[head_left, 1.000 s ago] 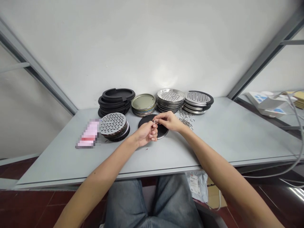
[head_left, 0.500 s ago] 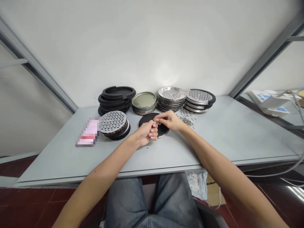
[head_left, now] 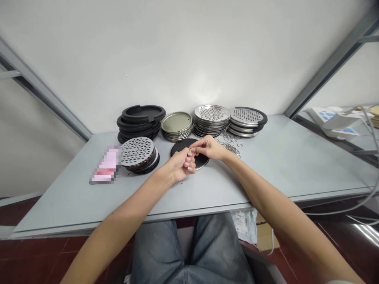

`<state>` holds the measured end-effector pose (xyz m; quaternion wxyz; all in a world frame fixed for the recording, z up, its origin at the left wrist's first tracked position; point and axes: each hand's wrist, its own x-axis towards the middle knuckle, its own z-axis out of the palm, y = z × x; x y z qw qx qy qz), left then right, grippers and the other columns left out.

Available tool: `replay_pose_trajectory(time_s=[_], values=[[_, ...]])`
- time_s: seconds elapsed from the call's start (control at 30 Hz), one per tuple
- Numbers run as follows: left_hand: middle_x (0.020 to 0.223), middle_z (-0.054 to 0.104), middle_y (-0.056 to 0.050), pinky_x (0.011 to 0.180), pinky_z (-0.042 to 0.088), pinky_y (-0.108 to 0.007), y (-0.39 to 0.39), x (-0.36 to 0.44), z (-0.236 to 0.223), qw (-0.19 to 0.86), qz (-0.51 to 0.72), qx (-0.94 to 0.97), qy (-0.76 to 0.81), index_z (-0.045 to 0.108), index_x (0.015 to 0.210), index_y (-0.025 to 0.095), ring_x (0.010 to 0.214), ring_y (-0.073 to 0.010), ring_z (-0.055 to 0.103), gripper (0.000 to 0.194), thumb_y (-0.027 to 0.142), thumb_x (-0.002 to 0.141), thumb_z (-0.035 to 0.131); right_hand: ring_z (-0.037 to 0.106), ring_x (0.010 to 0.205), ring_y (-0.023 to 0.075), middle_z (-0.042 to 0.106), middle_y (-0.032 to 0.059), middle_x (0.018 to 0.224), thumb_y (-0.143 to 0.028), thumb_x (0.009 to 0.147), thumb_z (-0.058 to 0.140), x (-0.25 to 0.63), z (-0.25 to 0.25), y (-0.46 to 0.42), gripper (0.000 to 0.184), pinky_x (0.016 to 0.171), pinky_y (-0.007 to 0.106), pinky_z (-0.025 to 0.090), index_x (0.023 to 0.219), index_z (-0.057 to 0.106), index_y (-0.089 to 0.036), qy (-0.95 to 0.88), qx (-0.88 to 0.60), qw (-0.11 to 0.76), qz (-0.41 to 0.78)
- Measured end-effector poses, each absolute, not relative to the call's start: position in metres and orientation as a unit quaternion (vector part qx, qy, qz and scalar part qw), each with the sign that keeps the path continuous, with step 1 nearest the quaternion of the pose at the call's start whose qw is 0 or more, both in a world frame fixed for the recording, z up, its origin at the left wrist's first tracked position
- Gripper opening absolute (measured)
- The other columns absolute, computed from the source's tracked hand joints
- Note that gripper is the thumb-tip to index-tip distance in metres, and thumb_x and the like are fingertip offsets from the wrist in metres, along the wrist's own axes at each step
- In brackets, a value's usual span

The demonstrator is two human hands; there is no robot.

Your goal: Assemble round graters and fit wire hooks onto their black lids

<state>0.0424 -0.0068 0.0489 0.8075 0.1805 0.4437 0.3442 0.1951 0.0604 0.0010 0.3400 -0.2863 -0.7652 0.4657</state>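
At mid-frame, the left hand and right hand each have a closed fingertip grip on one metal bit, which could drop onto the disc if either pinch slipped. Counted: one disc, five stacks, one phone (rings overlap too much).

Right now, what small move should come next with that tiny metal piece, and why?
Perhaps steady the left hand and work the small metal piece with the right hand, since both hands' fingertips meet at it above the black disc.
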Motion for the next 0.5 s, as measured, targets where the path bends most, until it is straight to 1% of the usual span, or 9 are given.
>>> replay_pose_trajectory(time_s=[0.23,0.5], values=[[0.043,0.025,0.011,0.033,0.021,-0.013,-0.0084,0.0452,0.0423,0.799,0.349,0.207,0.444,0.037,0.061,0.017,0.027,-0.001,0.024,0.035,0.017,0.095,0.029,0.058,0.059,0.0124,0.068,0.0036,0.066,-0.03,0.078,0.062,0.195,0.0019,0.059,0.025,0.06,0.024,0.05,0.085,0.075,-0.009,-0.776,-0.289,0.335,0.449],[0.042,0.026,0.011,0.032,0.022,-0.012,-0.0118,0.0375,0.0444,0.818,0.344,0.169,0.428,0.037,0.062,0.017,0.026,-0.001,0.025,0.032,0.01,0.092,0.029,0.062,0.062,0.0139,0.071,0.0049,0.07,-0.027,0.076,0.063,0.1931,0.0006,0.0572,0.024,0.063,0.025,0.053,0.087,0.076,-0.01,-0.772,-0.291,0.334,0.456]])
